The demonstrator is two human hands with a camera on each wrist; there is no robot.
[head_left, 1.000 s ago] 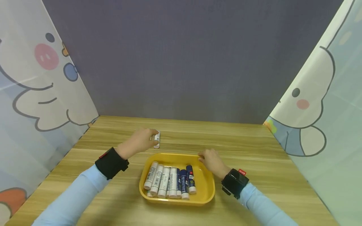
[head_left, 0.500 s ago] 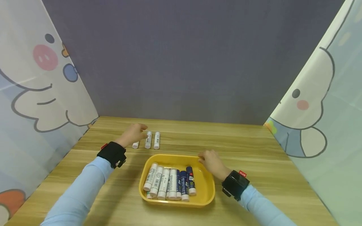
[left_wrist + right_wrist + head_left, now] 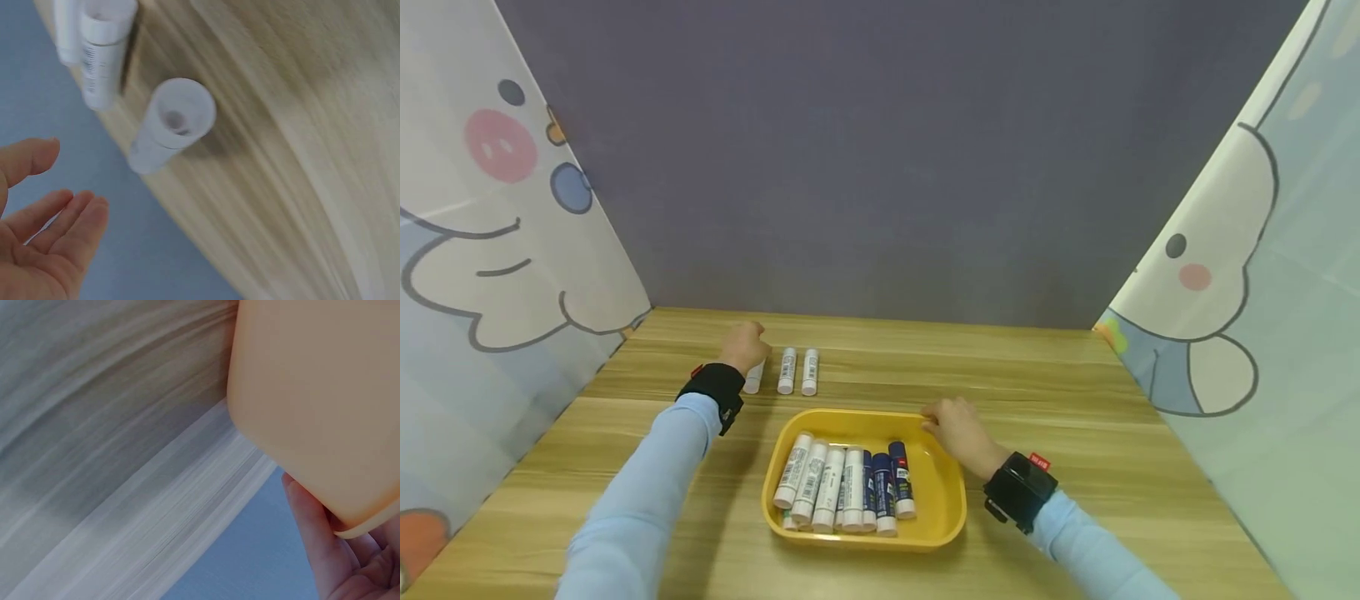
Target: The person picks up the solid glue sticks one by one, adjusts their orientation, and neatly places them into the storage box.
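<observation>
My left hand [image 3: 743, 348] is over the left end of a row of three white glue sticks at the back left of the table. In the left wrist view its thumb and fingers are apart, beside the nearest glue stick [image 3: 164, 128], with nothing between them. The other two, a middle glue stick [image 3: 787, 371] and a right one [image 3: 809, 372], lie side by side. My right hand [image 3: 958, 433] grips the back right corner of a yellow tray [image 3: 932, 479], its fingers curled at the rim in the right wrist view.
Inside the tray are several white glue sticks [image 3: 809, 483] on the left and several dark blue ones [image 3: 883, 487] towards the middle. A grey panel [image 3: 880, 167] stands along the table's back edge. Cartoon-printed cloths hang on the left and right.
My left hand has moved left from the right glue stick, past the middle one, to the leftmost one; the first two now show uncovered. The right hand stays at the tray corner.
</observation>
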